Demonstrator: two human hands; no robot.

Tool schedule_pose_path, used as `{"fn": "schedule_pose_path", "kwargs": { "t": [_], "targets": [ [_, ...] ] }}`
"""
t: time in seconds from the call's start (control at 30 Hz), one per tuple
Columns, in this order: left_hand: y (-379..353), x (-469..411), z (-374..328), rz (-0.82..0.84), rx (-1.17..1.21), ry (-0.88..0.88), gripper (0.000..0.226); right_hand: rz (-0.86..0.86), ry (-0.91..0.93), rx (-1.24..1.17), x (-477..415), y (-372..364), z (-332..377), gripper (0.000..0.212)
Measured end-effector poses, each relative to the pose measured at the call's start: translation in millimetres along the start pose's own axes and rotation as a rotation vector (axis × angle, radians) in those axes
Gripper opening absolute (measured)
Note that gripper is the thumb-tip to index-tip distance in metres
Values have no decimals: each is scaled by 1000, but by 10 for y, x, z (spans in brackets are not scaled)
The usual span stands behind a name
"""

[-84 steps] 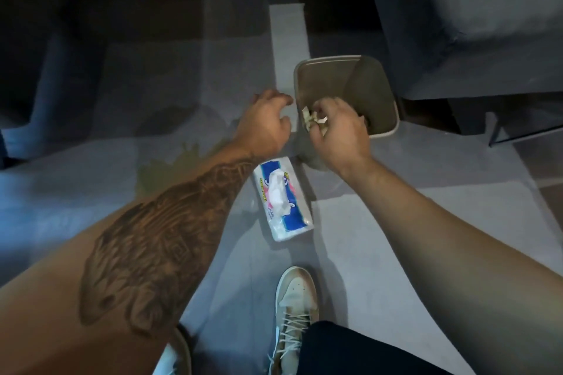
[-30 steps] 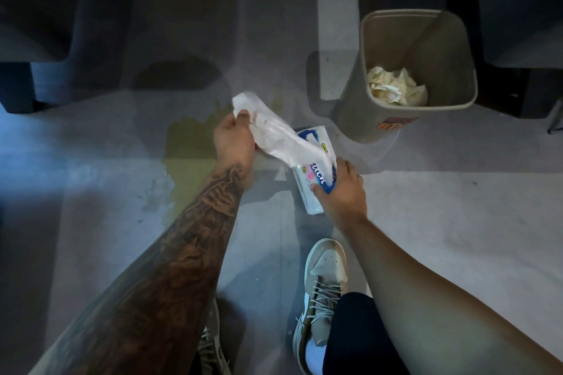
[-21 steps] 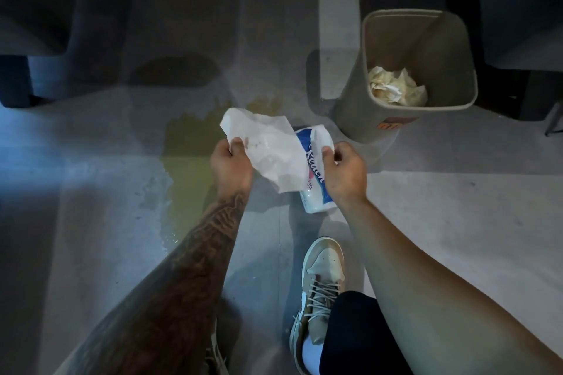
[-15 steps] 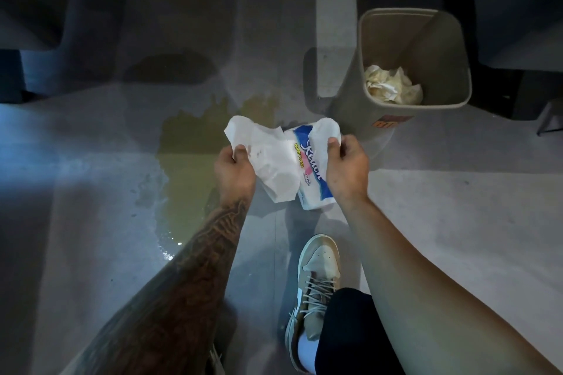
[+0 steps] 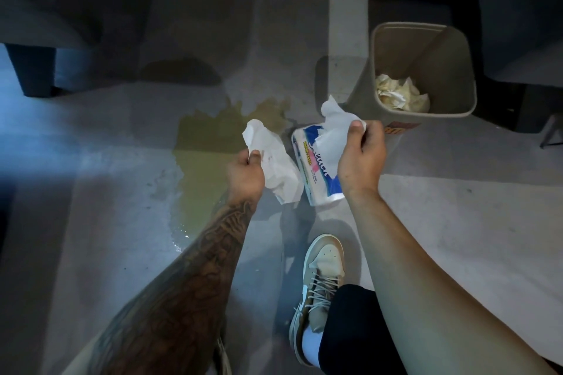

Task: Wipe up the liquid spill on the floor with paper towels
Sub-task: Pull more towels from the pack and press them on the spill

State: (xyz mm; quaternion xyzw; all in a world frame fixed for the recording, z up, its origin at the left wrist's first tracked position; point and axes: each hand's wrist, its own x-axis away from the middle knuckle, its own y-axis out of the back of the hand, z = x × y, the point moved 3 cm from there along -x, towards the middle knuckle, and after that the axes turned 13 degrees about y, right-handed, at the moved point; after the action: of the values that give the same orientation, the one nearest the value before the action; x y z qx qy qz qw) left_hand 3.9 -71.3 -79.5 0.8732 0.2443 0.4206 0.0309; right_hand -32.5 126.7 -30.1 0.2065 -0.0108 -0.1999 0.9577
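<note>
Pinching towels (image 5: 275, 164) — L hand (image 5: 245, 175), R hand (image 5: 361, 158).

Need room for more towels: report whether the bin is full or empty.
Nearly empty: the bin holds only crumpled towels at its bottom.

Two hands show: the left hand (image 5: 245, 175) and the right hand (image 5: 361, 158). There are two loose paper towels, a left sheet (image 5: 274, 161) and a right sheet (image 5: 333, 134). There is also one towel pack (image 5: 316, 173), one bin (image 5: 396, 52), one yellowish spill (image 5: 204, 161) and one whole shoe (image 5: 320, 280). The crumpled wads (image 5: 402, 97) in the bin number perhaps two or three.
</note>
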Motion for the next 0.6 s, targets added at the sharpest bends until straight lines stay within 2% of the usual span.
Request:
{"fn": "schedule_pose_path", "kwargs": {
  "t": [0.13,0.3,0.47,0.6],
  "targets": [
    [82,17,-34,44,56,37,16,-27,91,-116,44,-47,290,26],
    [281,100,-208,149,120,70,17,169,154,-127,326,-330,567,24],
    [666,183,-350,256,221,45,22,298,173,-167,662,-644,756,31],
    [934,114,-306,269,277,112,26,450,124,-204,903,-899,818,20]
  ]
}}
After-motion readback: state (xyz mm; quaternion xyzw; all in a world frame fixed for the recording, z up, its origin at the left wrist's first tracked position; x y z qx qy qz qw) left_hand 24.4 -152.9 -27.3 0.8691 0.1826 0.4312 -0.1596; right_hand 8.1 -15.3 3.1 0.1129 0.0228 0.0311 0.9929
